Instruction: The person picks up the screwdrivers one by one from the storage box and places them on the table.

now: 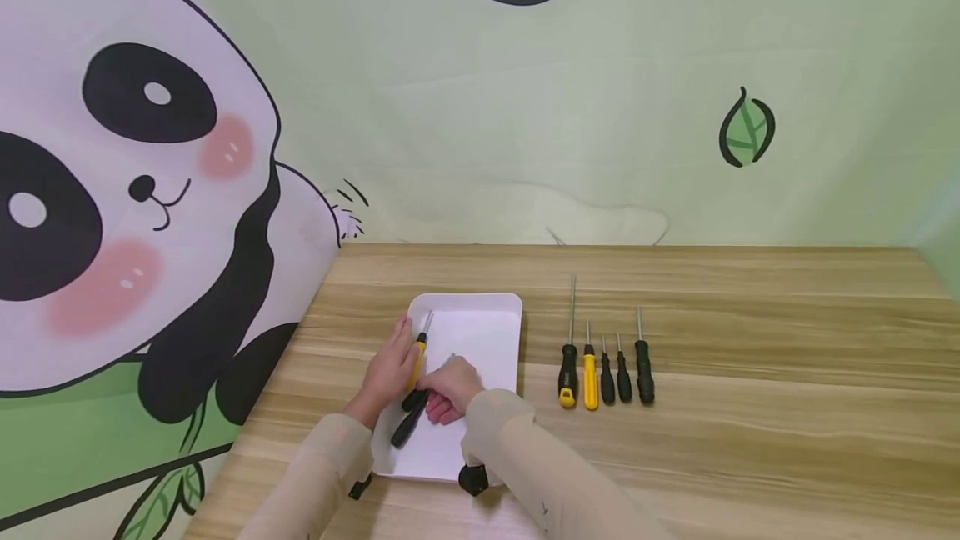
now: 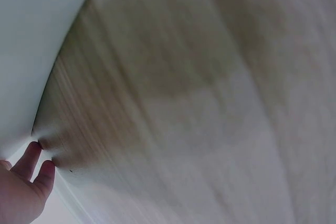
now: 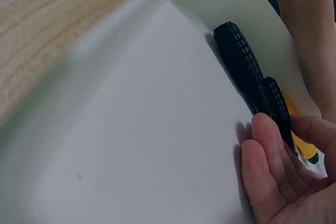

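Observation:
A white tray (image 1: pixel 489 332) lies on the table with several screwdrivers in it. My left hand (image 1: pixel 392 365) rests along the tray's left rim, fingers extended; its fingertips (image 2: pixel 32 153) show beside the white wall in the left wrist view. Inside the tray, my right hand (image 1: pixel 452 383) pinches a small black screwdriver (image 3: pixel 278 103) between thumb and fingers. A larger black screwdriver (image 3: pixel 239 59) with a ribbed handle lies right beside it, its shaft hidden by the fingers. Against the left wall is a yellow-and-black screwdriver (image 1: pixel 422 344), partly covered by the left hand.
Right of the tray, several screwdrivers stand in a row, tips away: a long black-and-yellow one (image 1: pixel 568 369), a yellow one (image 1: pixel 590 377) and black ones (image 1: pixel 623 377). A panda-printed backdrop (image 1: pixel 570 107) rises behind the wooden table (image 1: pixel 765 407).

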Demonstrator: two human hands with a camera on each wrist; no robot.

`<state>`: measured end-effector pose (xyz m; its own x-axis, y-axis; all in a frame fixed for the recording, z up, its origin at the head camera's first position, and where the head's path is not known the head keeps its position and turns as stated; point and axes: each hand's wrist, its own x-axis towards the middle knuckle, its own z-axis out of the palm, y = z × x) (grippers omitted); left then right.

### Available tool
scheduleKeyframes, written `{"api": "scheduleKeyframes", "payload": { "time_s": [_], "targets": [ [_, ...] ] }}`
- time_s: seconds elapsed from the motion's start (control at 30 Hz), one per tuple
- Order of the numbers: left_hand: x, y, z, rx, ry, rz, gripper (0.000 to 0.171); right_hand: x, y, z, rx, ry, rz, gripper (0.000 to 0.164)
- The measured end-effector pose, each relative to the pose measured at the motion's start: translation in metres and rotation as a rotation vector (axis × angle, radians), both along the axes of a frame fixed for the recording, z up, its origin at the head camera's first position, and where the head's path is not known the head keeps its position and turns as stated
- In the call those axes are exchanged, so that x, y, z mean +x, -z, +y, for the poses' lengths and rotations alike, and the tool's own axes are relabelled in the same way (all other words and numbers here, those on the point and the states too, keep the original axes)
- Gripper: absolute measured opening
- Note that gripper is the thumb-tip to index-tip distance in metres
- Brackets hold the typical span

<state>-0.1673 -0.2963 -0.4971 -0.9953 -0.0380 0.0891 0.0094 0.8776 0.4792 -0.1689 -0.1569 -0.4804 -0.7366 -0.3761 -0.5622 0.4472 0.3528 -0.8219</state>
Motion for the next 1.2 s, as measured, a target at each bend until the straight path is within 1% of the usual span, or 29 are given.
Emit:
{"api": "scheduleKeyframes", "payload": {
  "time_s": [0.2,0.4,0.6,0.73,0.87,0.97,1.07,1.2],
  "targets": [
    [0.000,0.001,0.000,0.003,0.005,0.001,0.052,0.000,-0.001,0.001,0.040,-0.042,0.059,0.026],
    [-0.001,0.001,-0.001,0.006,0.002,-0.016,0.053,-0.001,0.002,-0.002,0.122,-0.088,0.115,0.024],
    [-0.002,0.000,0.000,0.008,0.001,-0.025,0.053,0.001,-0.004,0.002,0.138,-0.123,0.138,0.022],
    [-0.001,-0.001,0.000,0.011,0.002,-0.028,0.053,0.005,-0.009,0.004,0.153,-0.156,0.178,0.020],
    [-0.001,0.001,-0.002,-0.002,0.009,-0.001,0.052,0.014,-0.012,0.003,0.182,-0.200,0.245,0.020],
    [-0.001,0.002,-0.003,-0.013,0.018,0.025,0.052,0.020,-0.012,0.001,0.224,-0.254,0.321,0.023],
    [-0.001,0.003,-0.002,-0.011,0.022,0.032,0.052,0.025,-0.010,-0.001,0.268,-0.292,0.396,0.026],
    [-0.001,0.003,-0.002,-0.009,0.026,0.034,0.052,0.028,-0.007,-0.002,0.290,-0.302,0.445,0.028]
  ]
}}
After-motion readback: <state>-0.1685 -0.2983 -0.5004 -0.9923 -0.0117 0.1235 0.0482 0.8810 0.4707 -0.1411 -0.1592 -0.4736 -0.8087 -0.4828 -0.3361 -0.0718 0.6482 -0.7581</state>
